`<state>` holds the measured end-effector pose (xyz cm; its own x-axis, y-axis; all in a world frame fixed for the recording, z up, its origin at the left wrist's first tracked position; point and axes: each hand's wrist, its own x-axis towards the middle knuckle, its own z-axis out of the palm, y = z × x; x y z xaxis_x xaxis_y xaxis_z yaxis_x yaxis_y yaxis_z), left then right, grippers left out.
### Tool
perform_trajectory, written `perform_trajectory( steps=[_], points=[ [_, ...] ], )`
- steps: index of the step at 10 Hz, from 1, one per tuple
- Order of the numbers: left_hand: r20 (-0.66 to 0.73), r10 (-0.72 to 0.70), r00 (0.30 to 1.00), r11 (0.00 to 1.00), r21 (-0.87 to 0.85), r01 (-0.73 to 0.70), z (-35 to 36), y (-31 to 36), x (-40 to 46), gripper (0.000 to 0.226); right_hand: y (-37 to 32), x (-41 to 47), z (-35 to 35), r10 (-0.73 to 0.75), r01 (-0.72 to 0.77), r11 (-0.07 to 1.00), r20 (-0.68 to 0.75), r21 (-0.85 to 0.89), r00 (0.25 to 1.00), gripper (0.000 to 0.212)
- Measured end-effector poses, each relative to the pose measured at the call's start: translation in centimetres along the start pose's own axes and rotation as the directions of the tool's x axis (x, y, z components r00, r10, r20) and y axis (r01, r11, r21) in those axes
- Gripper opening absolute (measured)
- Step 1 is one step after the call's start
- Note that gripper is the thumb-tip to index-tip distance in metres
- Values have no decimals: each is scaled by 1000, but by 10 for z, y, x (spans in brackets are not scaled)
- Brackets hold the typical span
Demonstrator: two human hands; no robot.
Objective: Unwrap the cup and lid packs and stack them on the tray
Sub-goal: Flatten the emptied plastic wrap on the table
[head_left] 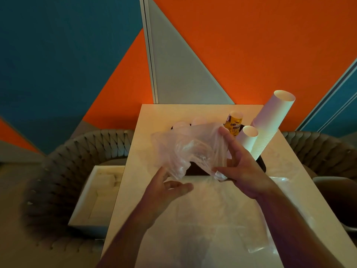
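The right hand (245, 167) pinches a crumpled clear plastic wrapper (185, 151) above the table (154, 117); the left hand (166, 192) hovers just under it, fingers loose and empty. The film looks light, limp and slippery, best gathered by its bunched edge. Two tall cup stacks (270, 124) lean on the dark tray (261, 163) behind, close enough to be knocked.

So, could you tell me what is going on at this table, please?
A person is handling an empty clear plastic wrapper above the table. The right hand pinches it, and the left hand sits open just beneath it. Two stacks of white paper cups already stand on the dark tray.
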<state>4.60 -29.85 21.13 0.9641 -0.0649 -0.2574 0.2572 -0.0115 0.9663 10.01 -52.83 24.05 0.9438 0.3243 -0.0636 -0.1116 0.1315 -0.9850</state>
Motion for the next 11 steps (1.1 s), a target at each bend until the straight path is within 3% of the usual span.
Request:
perform_trajectory(
  steps=[1,3,5,6,7,8,9,10,11],
  points=[
    [-133,92,987,995,-34,-98,6,7,4,22,-4,1,3,-8,8,1000,0,-15,1000,112],
    [-228,73,971,991,-96,-97,-33,1,6,22,-12,-4,-12,-22,21,999,-32,-48,999,116],
    [-228,-62,972,896,-442,-46,-56,-5,15,20,-23,-6,-23,34,-29,990,33,-135,999,120],
    [-55,-159,986,766,-637,88,-57,-9,16,32,-27,-4,-25,36,-24,990,85,-142,996,124],
    [130,-158,979,729,-654,204,-48,-18,17,60,-32,-1,-25,50,-35,989,106,-145,993,126],
    [219,-47,975,744,-644,180,-41,-26,25,86,-36,-2,-27,47,-27,991,158,-128,986,123],
    [203,37,978,777,-622,99,-40,-19,32,120,-39,-9,-32,27,-9,994,168,-106,985,122],
    [207,49,977,901,-431,46,-42,-6,35,88,-43,-18,-39,41,-24,994,174,-103,984,111],
    [267,45,963,933,-357,55,-41,1,36,59,-36,-22,-39,58,-59,998,62,9,996,74]
  ],
)
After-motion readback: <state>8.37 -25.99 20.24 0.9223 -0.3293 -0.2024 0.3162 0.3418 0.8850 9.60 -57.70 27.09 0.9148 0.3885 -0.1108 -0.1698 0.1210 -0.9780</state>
